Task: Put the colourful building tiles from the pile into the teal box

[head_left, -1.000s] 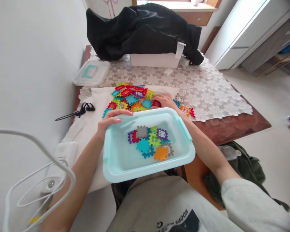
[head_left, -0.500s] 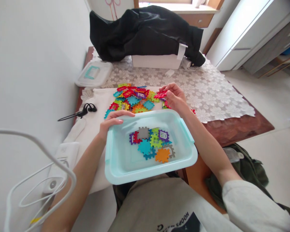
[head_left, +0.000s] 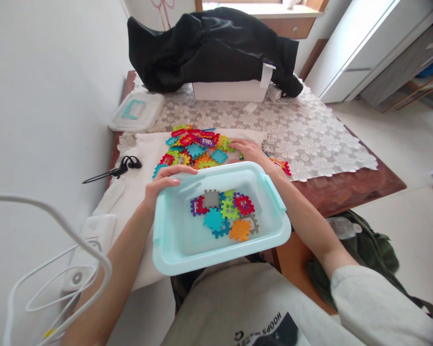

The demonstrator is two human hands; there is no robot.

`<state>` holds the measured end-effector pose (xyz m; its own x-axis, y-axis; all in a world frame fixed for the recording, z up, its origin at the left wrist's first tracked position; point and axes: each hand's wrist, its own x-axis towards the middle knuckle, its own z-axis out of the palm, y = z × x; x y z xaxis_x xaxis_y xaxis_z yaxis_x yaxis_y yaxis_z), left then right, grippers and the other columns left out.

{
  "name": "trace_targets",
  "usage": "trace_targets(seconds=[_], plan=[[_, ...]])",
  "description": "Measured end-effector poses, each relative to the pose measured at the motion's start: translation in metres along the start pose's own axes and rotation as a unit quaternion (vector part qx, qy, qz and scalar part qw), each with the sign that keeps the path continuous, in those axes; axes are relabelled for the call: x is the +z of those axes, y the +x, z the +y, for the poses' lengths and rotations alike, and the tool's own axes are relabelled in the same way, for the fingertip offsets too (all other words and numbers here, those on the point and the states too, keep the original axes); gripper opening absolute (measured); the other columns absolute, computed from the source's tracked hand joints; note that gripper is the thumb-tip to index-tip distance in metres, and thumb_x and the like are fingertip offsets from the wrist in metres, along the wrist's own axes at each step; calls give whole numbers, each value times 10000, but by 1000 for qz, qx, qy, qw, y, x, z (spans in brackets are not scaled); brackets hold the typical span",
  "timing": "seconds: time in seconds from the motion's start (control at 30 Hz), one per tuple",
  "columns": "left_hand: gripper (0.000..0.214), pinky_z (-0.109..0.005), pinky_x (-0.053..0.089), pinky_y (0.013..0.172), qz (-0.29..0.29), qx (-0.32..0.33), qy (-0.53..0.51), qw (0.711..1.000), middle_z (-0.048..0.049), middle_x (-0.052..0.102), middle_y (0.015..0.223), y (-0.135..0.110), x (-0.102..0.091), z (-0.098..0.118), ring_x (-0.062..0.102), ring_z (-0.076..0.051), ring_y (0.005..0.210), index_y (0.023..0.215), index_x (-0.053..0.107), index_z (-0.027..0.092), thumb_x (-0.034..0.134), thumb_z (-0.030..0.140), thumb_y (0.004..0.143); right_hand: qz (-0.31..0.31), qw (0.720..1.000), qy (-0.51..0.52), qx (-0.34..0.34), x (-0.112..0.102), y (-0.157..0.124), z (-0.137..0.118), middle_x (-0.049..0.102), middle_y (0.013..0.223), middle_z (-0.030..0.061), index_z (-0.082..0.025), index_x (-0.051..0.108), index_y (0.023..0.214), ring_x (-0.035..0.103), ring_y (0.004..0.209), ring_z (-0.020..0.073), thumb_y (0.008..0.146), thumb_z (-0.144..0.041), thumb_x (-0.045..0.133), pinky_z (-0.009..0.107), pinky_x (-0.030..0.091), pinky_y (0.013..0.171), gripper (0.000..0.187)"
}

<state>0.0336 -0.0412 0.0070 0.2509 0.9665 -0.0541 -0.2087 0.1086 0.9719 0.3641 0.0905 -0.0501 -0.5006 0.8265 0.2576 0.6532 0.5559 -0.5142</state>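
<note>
Aqua tub (head_left: 191,245) in front of tile pile (head_left: 195,151), earphones (head_left: 123,167) leftward.

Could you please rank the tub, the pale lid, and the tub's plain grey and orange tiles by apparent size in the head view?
1. Tub
2. Pale lid
3. Plain grey tile and orange tile: too alike to rank

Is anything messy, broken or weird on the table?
I see nothing broken. Bright-coloured plastic tiles with notched edges lie in a jumbled heap on the white cloth, overlapping at different angles. The shiny black cloth looks odd: it drapes unevenly over a white box-shaped object, its left corner poking up.
</note>
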Motion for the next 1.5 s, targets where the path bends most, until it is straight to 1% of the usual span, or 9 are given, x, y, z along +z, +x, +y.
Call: trace_targets(seconds=[0.17, 0.27, 0.4, 0.57, 0.87, 0.97, 1.07, 1.2, 1.5], plan=[[345, -238, 599, 666, -3, -25, -1, 1000, -97, 896, 1046, 1, 4, 8, 781, -230, 824, 968, 945, 171, 776, 255, 680, -13, 999, -40, -3, 6, 2, 2, 843, 1305, 132, -217, 853, 1259, 730, 1303, 342, 1023, -285, 764, 518, 519, 1224, 261], [394, -248, 582, 635, -5, -44, -10, 999, -96, 901, 1032, 1, 6, 12, 784, -239, 803, 1022, 953, 175, 789, 258, 674, 30, 998, -46, 14, 4, 2, -2, 785, 1448, 144, -221, 824, 1340, 683, 1380, 347, 1010, -296, 772, 532, 506, 1244, 343], [378, -253, 573, 629, -2, -33, -1, 999, -101, 901, 1033, 1, 7, 13, 775, -242, 805, 980, 952, 180, 795, 267, 648, 79, 990, -84, 86, -3, 0, -2, 640, 1675, 169, -215, 746, 1506, 568, 1533, 430, 967, -378, 827, 637, 457, 1296, 569], [336, -271, 582, 646, -4, -38, 4, 999, -93, 895, 1020, 2, 6, 12, 766, -234, 772, 951, 936, 192, 810, 297, 658, 27, 989, -90, 113, -7, -3, 4, 785, 1407, 172, -179, 825, 1345, 693, 1331, 408, 1001, -327, 742, 576, 560, 1194, 384], [324, -275, 617, 690, -4, -47, -8, 999, -97, 895, 1033, 2, 4, 10, 793, -250, 816, 956, 930, 185, 834, 292, 666, 97, 989, 34, 107, -4, 5, 4, 816, 1231, 123, -189, 808, 1191, 759, 1086, 297, 966, -275, 708, 478, 609, 1058, 260], [334, -260, 616, 690, 0, -39, -10, 999, -107, 899, 1034, 2, 5, 10, 794, -247, 822, 944, 939, 173, 819, 283, 653, 112, 989, 29, 89, -5, 5, 3, 795, 1321, 137, -199, 803, 1218, 731, 1231, 333, 968, -332, 748, 511, 580, 1140, 288], [363, -268, 612, 662, -10, -41, -17, 999, -109, 901, 1021, 2, 5, 11, 787, -244, 782, 979, 946, 171, 798, 271, 662, 63, 993, -38, 89, -4, 2, 5, 745, 1473, 172, -203, 788, 1350, 652, 1396, 410, 940, -349, 806, 591, 517, 1234, 435], [376, -268, 591, 630, -10, -33, -10, 999, -101, 893, 989, 2, 5, 11, 772, -242, 756, 997, 942, 158, 779, 254, 672, 15, 993, -72, 88, 2, -1, 10, 761, 1440, 182, -194, 792, 1358, 666, 1341, 410, 969, -326, 755, 596, 535, 1209, 413], [270, -262, 598, 677, -1, -18, 15, 1000, -104, 877, 1030, 2, 2, 5, 769, -239, 825, 922, 907, 178, 765, 280, 717, 52, 993, -47, 92, 9, 3, 14, 792, 1297, 159, -209, 766, 1188, 717, 1200, 360, 844, -216, 750, 537, 580, 1125, 344]])
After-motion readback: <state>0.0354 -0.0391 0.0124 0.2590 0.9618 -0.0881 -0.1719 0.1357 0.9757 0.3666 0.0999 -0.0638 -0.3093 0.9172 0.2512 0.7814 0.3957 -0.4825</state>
